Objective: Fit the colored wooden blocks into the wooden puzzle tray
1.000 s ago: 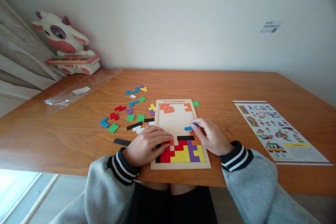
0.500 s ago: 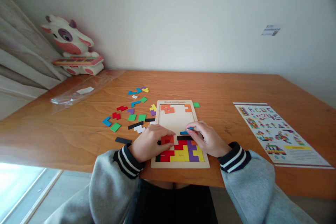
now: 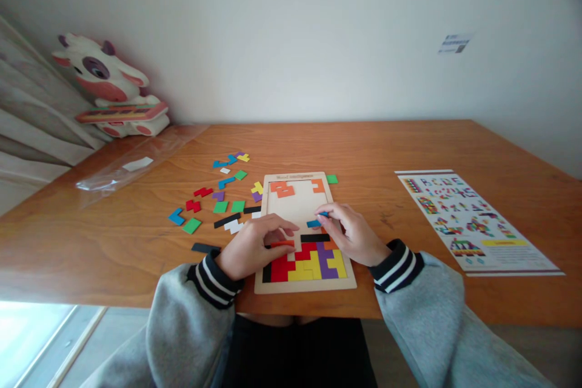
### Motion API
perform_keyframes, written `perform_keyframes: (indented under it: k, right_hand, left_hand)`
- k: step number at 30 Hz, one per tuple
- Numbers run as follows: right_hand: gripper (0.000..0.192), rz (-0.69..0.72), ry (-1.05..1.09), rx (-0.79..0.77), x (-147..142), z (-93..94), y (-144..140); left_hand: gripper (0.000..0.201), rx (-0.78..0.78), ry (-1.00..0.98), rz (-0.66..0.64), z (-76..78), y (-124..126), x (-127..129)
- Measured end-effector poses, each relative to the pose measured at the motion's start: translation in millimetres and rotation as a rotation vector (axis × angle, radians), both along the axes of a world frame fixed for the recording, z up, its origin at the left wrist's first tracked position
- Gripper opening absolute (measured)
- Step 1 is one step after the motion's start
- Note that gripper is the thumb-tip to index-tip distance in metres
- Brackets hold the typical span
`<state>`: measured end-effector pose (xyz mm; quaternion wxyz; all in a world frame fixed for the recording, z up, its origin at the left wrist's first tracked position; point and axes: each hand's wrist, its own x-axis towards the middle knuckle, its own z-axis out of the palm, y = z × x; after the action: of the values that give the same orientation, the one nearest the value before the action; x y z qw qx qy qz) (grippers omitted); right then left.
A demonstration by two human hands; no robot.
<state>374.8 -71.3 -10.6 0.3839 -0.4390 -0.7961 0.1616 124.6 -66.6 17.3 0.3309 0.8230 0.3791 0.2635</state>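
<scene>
A wooden puzzle board lies in front of me. Red, yellow, purple and black pieces fill its near part, and orange pieces lie at its far end. My left hand, over the board's left side, pinches an orange puzzle piece between thumb and fingers. On the right, my right hand holds a blue puzzle piece between thumb and forefinger, above the middle of the board. Just below the blue piece is a black bar piece. My fingers partly cover both held pieces.
Loose coloured pieces are scattered left of the board, and a green square lies by its far right corner. A printed sheet is on the right. At the back left are a clear plastic bag and a cow toy.
My left hand has raised the orange piece from among the near pieces. My right hand still holds the blue piece, now turned slightly. The whole view has shifted a little.
</scene>
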Motion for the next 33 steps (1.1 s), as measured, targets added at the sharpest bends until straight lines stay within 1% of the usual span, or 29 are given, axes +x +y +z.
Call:
perform_keyframes:
  k: [2,5,8,11,13,15,18,20,23,26,28,29,31,33]
  right_hand:
    - [0.013,-0.008,0.001,-0.017,0.5,-0.8,-0.1]
    - [0.014,-0.016,0.040,-0.052,1.1,-1.4,-0.3]
    - [0.015,-0.016,0.077,-0.097,1.6,-1.4,1.3]
    - [0.016,-0.035,0.092,-0.097,2.5,-1.4,6.0]
    - [0.016,-0.073,0.119,-0.069,3.7,-2.1,11.0]
    - [0.018,-0.124,0.156,-0.040,5.3,-3.6,17.0]
    - [0.022,-0.181,0.179,-0.026,8.0,-6.9,26.3]
    - [0.025,-0.198,0.175,-0.033,9.7,-8.9,30.8]
    - [0.026,-0.213,0.162,-0.046,11.6,-10.6,33.3]
    - [0.026,-0.227,0.160,-0.049,12.9,-10.9,31.5]
    - [0.027,-0.236,0.164,-0.050,13.5,-11.1,29.8]
    - [0.027,-0.241,0.165,-0.052,13.8,-11.2,29.1]
    - [0.028,-0.247,0.167,-0.057,14.3,-11.5,28.4]
    - [0.028,-0.248,0.164,-0.059,14.6,-11.6,28.1]
  left_hand:
    - [0.018,-0.045,-0.022,0.039,2.8,2.4,-1.1]
    - [0.020,-0.051,-0.050,0.110,8.4,11.9,-8.8]
    - [0.026,0.004,-0.051,0.176,13.6,26.9,-24.4]
    - [0.031,0.097,0.000,0.277,14.1,40.1,-46.6]
    - [0.035,0.168,0.057,0.359,10.0,44.8,-62.5]
    - [0.037,0.221,0.108,0.424,2.4,46.2,-76.5]
    - [0.041,0.224,0.177,0.475,-10.3,46.1,-90.4]
    - [0.044,0.228,0.233,0.513,-16.2,47.0,-95.7]
    - [0.045,0.333,0.279,0.587,-19.6,52.3,-106.5]
    - [0.042,0.437,0.360,0.705,-22.1,58.8,-127.4]
    - [0.043,0.446,0.459,0.796,-25.8,60.2,-143.0]
    - [0.044,0.431,0.495,0.817,-27.8,59.4,-149.4]
    - [0.045,0.398,0.544,0.811,-30.8,55.4,-156.9]
    - [0.046,0.375,0.571,0.799,-31.1,50.0,-157.6]
